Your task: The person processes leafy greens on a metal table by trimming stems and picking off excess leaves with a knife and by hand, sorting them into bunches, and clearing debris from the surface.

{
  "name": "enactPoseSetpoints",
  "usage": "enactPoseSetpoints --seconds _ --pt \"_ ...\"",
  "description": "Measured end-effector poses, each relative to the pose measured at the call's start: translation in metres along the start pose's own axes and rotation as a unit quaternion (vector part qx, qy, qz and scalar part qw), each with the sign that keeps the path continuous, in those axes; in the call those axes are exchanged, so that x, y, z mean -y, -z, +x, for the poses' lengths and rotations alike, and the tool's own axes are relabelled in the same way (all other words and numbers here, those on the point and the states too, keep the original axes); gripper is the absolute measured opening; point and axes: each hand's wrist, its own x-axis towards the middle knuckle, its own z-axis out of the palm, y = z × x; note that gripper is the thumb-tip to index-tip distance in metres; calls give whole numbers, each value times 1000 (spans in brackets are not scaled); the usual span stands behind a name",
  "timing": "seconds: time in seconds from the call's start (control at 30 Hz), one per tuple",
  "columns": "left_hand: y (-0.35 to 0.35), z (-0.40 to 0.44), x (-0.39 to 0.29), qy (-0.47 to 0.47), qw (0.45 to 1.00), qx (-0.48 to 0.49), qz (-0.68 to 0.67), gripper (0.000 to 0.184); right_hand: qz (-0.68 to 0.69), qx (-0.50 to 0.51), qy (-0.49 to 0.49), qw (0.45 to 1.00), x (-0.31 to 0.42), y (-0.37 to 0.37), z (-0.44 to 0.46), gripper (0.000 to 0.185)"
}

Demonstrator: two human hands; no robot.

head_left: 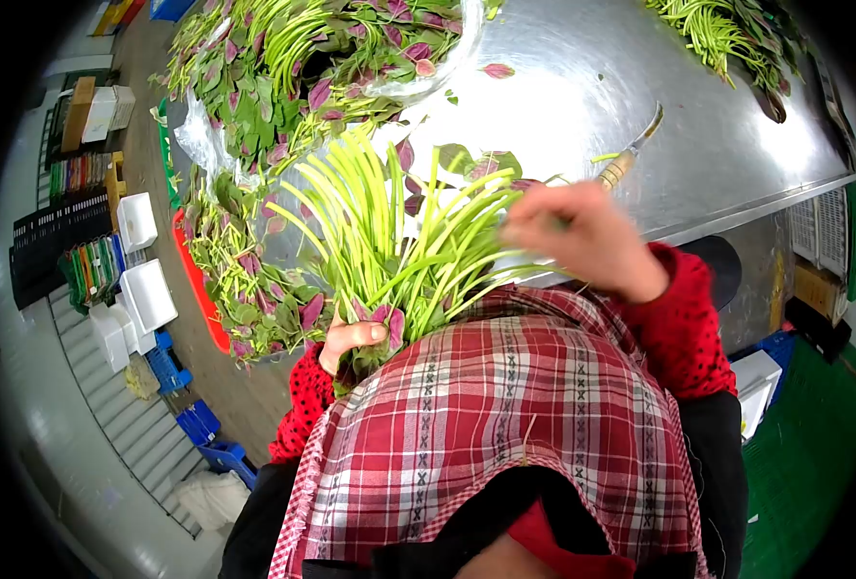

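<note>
My left hand is closed round the leafy end of a bunch of leafy greens. Pale green stems fan upward and to the right from it, and purple-and-green leaves show by my thumb. At the right side of the stem ends is my right hand, smeared by motion. Its fingers look bent, but whether they hold a stem cannot be made out. Just beyond it, a curved knife with a light handle lies on the metal table.
A large heap of greens covers the table's left side, with clear plastic among it. Another bunch lies at the far right. Loose leaves are scattered about. White bins and blue crates stand on the left floor.
</note>
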Motion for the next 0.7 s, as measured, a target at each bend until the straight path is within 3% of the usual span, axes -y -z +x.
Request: enactPoseSetpoints --seconds 0.03,0.1,0.17,0.2,0.23,0.27,0.33,0.37,0.43,0.47,0.57,0.63,0.67,0.7 --pt "0 2 1 -1 1000 3 1 65 -14 52 13 998 6 -14 -1 8" --pt "5 7 2 -49 995 36 79 65 4 31 35 999 -2 -16 6 10" --pt "-5 4 -12 -18 986 85 140 64 93 -100 -84 987 -25 21 29 14" --pt "-20 0 -24 -10 981 104 163 61 -21 -109 -19 994 -38 39 44 23" --pt "-34 1 -35 -3 974 127 189 58 -9 -119 19 993 -36 31 56 34" --pt "-42 4 -44 -27 950 145 275 50 69 21 -49 996 -31 21 62 37" --pt "-48 11 -47 -19 935 175 307 45 74 162 111 978 -36 -14 71 32" --pt "-46 13 -48 -1 928 184 324 45 97 202 128 966 -30 -23 73 20" --pt "-52 6 -56 -5 927 172 333 44 101 122 -22 987 -5 1 75 14" --pt "-53 3 -56 -1 925 167 342 44 195 27 -119 973 -4 20 78 14" --pt "-44 10 -53 -15 887 210 411 46 238 -10 -96 967 -31 50 103 28" --pt "-53 18 -62 -21 863 250 437 43 185 115 -90 972 -3 27 106 41" --pt "-56 23 -65 -13 842 267 468 43 214 252 -54 942 -1 10 110 47" --pt "-57 26 -65 -7 821 281 497 42 223 304 -104 920 11 -9 102 44"
